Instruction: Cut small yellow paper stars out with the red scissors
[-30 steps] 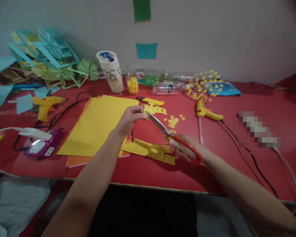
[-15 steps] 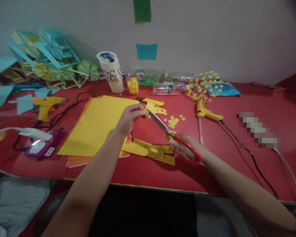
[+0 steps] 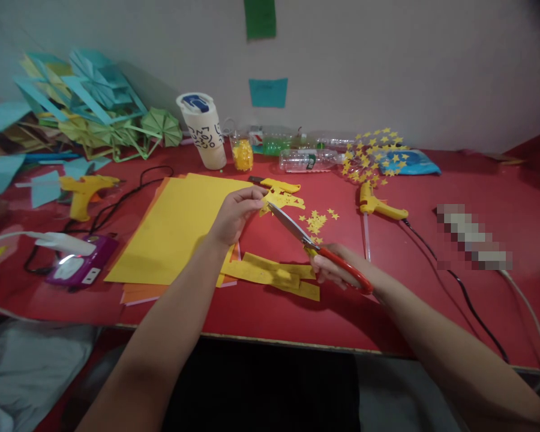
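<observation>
My left hand (image 3: 237,215) pinches a small piece of yellow paper (image 3: 264,207), mostly hidden by the fingers. In my right hand (image 3: 335,268) are scissors with red handles (image 3: 292,225), their tips at the edge of that paper. The blades look nearly closed. Just beyond the tips are yellow paper scraps (image 3: 288,199) and a yellow utility knife (image 3: 276,185). Small yellow paper stars (image 3: 316,223) lie in a loose pile right of the blades. Below my hands are marked yellow paper strips (image 3: 270,276). A stack of yellow sheets (image 3: 175,228) lies under my left forearm.
Yellow glue guns stand left (image 3: 85,193) and right (image 3: 380,207), with trailing cords. At the back are a white tumbler (image 3: 202,132), a cup of yellow pieces (image 3: 242,155), plastic bottles (image 3: 308,160) and a star cluster (image 3: 373,159). A purple power strip (image 3: 83,264) sits left.
My right hand and the scissors have shifted slightly right and down. My left hand has drawn a little left. A blurred part of another person appears at the left edge.
</observation>
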Demonstrator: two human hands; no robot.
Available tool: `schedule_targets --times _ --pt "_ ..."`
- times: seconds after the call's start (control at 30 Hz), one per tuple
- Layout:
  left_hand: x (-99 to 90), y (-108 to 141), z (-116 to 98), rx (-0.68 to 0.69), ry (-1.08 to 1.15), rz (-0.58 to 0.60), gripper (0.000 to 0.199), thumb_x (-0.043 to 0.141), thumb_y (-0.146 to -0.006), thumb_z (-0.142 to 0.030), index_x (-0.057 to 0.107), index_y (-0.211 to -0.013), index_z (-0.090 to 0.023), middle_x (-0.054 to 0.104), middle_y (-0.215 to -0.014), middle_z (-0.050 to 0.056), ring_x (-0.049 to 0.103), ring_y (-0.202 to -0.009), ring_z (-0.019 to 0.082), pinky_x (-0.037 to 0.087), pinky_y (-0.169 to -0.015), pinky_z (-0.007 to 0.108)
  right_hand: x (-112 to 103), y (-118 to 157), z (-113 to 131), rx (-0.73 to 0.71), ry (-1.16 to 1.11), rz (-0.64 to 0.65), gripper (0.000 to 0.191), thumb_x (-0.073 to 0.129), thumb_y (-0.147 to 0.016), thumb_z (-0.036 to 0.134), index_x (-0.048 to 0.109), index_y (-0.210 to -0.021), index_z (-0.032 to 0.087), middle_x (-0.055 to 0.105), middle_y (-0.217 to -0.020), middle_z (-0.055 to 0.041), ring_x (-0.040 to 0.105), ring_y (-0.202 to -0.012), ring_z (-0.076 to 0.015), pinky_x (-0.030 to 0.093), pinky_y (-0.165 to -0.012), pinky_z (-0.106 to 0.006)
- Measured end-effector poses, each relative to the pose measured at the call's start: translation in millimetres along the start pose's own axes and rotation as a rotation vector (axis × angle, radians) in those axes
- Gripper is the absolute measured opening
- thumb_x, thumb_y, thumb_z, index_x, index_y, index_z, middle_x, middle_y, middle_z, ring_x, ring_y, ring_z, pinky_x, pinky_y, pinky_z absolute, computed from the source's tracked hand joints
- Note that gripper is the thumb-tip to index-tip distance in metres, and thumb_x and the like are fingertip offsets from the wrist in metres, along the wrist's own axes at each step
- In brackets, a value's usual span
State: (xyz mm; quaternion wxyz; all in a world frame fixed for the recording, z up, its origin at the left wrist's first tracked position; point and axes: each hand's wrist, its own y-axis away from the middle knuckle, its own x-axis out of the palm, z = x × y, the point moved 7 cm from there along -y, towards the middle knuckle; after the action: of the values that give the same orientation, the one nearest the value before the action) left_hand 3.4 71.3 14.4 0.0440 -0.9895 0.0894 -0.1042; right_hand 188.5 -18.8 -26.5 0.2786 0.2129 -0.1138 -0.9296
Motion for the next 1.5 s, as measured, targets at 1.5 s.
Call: schedule_targets --times 1.5 --pt "10.6 0.9 10.9 -0.109 -0.073 0.146 0.011 0.065 -0.057 -0.02 0.056 -0.054 -0.015 0.057 -0.049 -0.004 0.055 -0.048 0.008 0.045 -0.057 0.023 2.0 -0.9 3.5 0.108 -0.074 -0.028 0.048 0.055 -0.075 0.065 0.046 -0.059 0.02 0.035 -0.032 0.0094 0.045 -0.03 -0.0086 0.04 -0.037 -0.021"
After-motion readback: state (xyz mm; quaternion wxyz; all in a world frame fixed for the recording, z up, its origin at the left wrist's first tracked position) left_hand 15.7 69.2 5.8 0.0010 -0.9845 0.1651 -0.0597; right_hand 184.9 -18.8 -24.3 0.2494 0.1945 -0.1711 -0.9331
